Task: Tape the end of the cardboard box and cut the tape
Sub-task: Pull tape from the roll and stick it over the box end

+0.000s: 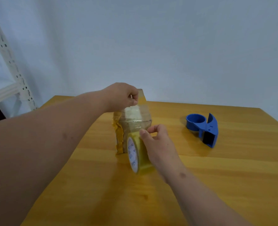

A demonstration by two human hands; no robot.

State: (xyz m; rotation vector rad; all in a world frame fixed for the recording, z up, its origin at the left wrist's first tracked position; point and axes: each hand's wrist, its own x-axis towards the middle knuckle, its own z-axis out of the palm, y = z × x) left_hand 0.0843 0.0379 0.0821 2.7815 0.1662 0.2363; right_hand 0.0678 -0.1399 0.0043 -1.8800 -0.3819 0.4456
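Note:
A small brown cardboard box (144, 122) stands upright in the middle of the wooden table (232, 176), its sides wrapped in crinkled yellowish tape. My left hand (121, 97) is above the box's far top edge and pinches the free end of a clear tape strip (142, 98) that runs over the box's top. My right hand (159, 144) grips the yellowish tape roll (135, 154) on edge in front of the box, near its lower front face. The strip stretches from the roll up over the box to my left fingers.
A blue tape dispenser (203, 128) with a black blade end lies on the table to the right of the box, apart from both hands. A white perforated metal rack (13, 66) stands at the far left. A pale wall is behind the table.

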